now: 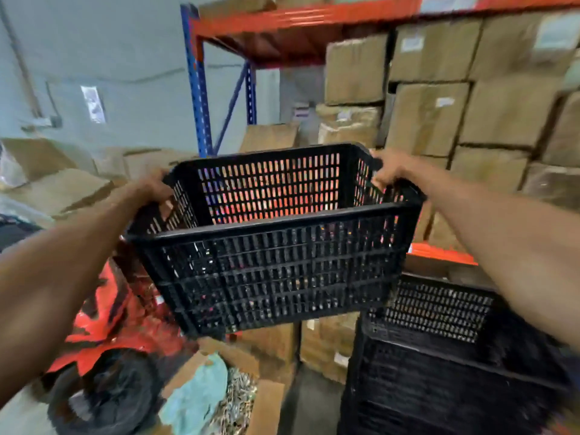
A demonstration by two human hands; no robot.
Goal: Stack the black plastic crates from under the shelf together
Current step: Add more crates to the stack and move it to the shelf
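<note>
I hold a black slatted plastic crate (276,265) up in the air at chest height, empty and slightly tilted. My left hand (153,188) grips its left end rim and my right hand (390,171) grips its right end rim. Below and to the right stands a stack of black crates (439,356), its top one open and empty; the held crate hangs to the left of and above it, not touching.
An orange and blue shelf rack (197,89) packed with cardboard boxes (430,117) fills the background. A red wheeled machine (103,356) sits at lower left. An open carton with a teal cloth (201,394) lies on the floor below the crate.
</note>
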